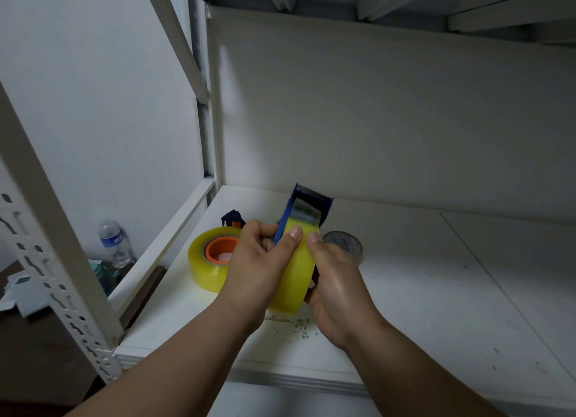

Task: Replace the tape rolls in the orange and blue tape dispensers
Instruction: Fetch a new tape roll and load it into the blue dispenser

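Gripping one blue dispenser (307, 209) with its yellow roll (296, 279), both hands (260, 260) (335, 279) clasp it; two rolls (212, 260) (346, 242) lie beyond on the shelf (436, 292).

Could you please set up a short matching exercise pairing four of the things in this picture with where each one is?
Things:
1. blue plastic tape dispenser
2. yellow tape roll on an orange core
3. nearly used-up pale tape roll
4. clear plastic water bottle

Places:
A. beyond the shelf's left edge
B. flat on the shelf, behind the right hand
C. held up in both hands
D. on the shelf, beside the left hand

Pairs: 1-C, 2-D, 3-B, 4-A
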Action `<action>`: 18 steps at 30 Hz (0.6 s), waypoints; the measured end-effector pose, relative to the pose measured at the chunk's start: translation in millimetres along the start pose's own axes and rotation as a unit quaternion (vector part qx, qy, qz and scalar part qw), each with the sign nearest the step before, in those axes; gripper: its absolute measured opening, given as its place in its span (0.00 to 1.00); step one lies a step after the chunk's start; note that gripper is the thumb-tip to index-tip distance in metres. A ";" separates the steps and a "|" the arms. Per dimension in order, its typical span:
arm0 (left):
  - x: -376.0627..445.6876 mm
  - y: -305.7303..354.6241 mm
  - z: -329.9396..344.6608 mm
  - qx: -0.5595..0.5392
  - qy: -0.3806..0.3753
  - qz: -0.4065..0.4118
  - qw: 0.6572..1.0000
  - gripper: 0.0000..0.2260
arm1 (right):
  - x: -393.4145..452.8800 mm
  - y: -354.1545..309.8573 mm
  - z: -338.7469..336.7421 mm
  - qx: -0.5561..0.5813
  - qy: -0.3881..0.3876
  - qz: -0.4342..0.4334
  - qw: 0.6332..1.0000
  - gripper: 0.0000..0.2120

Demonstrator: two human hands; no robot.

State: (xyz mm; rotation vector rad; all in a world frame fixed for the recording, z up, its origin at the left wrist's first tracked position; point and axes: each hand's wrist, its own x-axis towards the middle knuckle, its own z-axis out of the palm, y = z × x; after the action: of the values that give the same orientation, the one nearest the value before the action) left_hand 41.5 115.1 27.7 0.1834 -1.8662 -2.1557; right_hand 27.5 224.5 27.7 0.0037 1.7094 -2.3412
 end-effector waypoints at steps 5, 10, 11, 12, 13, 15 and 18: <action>4.1 2.1 -10.4 -0.030 -0.063 -0.091 0.993 0.34 | -1.6 0.5 2.1 -0.053 0.019 -0.022 0.998 0.17; 14.9 7.0 -26.7 -0.077 -0.207 -0.167 0.961 0.26 | -2.4 5.4 5.3 -0.087 0.027 -0.021 0.996 0.16; 15.8 6.0 -29.4 -0.082 -0.213 -0.173 0.958 0.26 | -2.6 6.4 5.4 -0.088 0.021 -0.017 0.996 0.16; 16.5 4.2 -31.5 -0.084 -0.212 -0.176 0.958 0.25 | -2.3 6.9 4.6 -0.094 0.015 -0.014 0.995 0.16; 16.6 2.6 -32.8 -0.082 -0.207 -0.176 0.959 0.25 | -1.3 6.7 2.7 -0.109 0.007 -0.010 0.994 0.16; 16.3 -1.3 -34.2 -0.078 -0.190 -0.172 0.963 0.23 | 1.0 3.2 -1.4 -0.165 -0.002 0.000 0.986 0.16; 14.2 -8.0 -35.1 -0.073 -0.159 -0.169 0.970 0.18 | 9.6 -5.8 -11.1 -0.370 0.042 -0.079 0.925 0.13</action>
State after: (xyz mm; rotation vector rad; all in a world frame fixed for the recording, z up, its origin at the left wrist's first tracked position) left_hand 36.7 78.6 15.6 0.1384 -1.9445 -2.6819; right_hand 15.5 234.7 28.2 -0.1744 2.6077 -1.6533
